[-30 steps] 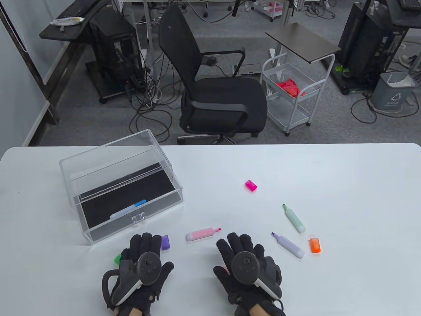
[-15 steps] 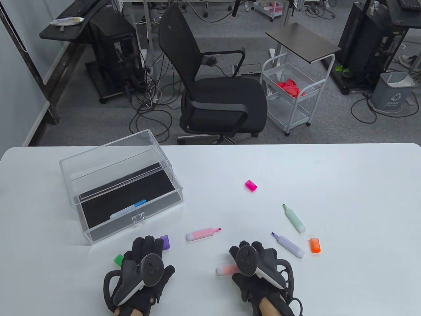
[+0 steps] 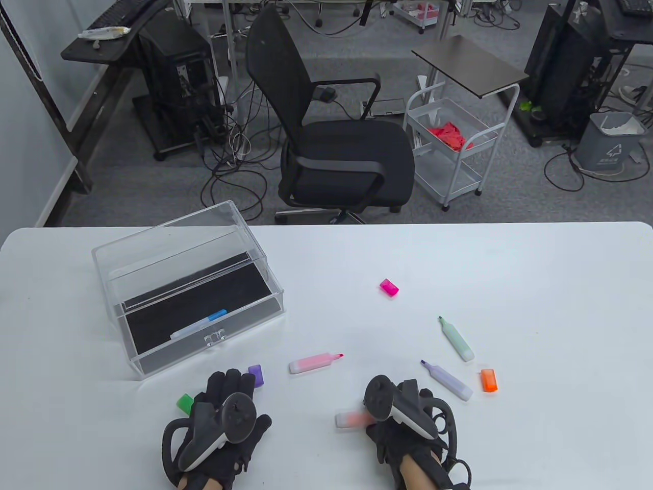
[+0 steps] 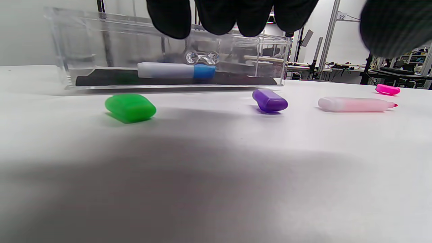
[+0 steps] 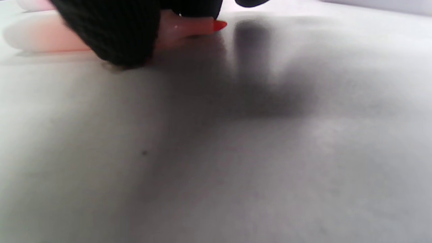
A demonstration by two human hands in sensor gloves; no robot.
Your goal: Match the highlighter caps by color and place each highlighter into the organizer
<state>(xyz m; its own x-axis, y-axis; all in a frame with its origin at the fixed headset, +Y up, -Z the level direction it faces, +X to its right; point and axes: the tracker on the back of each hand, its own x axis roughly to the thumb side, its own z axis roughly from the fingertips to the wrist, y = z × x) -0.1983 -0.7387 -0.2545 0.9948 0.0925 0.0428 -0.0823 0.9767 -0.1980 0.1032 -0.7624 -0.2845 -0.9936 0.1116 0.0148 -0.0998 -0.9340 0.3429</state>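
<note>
My right hand [image 3: 381, 432] grips an uncapped orange highlighter [image 3: 351, 419] lying near the table's front edge. In the right wrist view its fingers [image 5: 111, 30] curl over the barrel [image 5: 44, 35], and the orange tip sticks out past them. My left hand [image 3: 230, 387] rests flat and holds nothing, between a green cap [image 3: 184, 403] and a purple cap [image 3: 256, 375]. A clear organizer [image 3: 189, 286] at the left holds a capped blue highlighter [image 3: 199, 324]. Uncapped pink [image 3: 314, 362], purple [image 3: 448, 381] and green [image 3: 457, 340] highlighters lie loose, with an orange cap [image 3: 488, 380] and a pink cap [image 3: 389, 287].
The left wrist view shows the green cap [image 4: 130, 108], the purple cap [image 4: 270, 100] and the pink highlighter [image 4: 354, 104] in front of the organizer [image 4: 101, 50]. Beyond the white table [image 3: 535, 275] stand a black office chair [image 3: 336, 153] and a white cart [image 3: 449, 148].
My right hand went from flat on the table to curled round the orange highlighter, which now shows at its left. The left hand slid slightly toward me.
</note>
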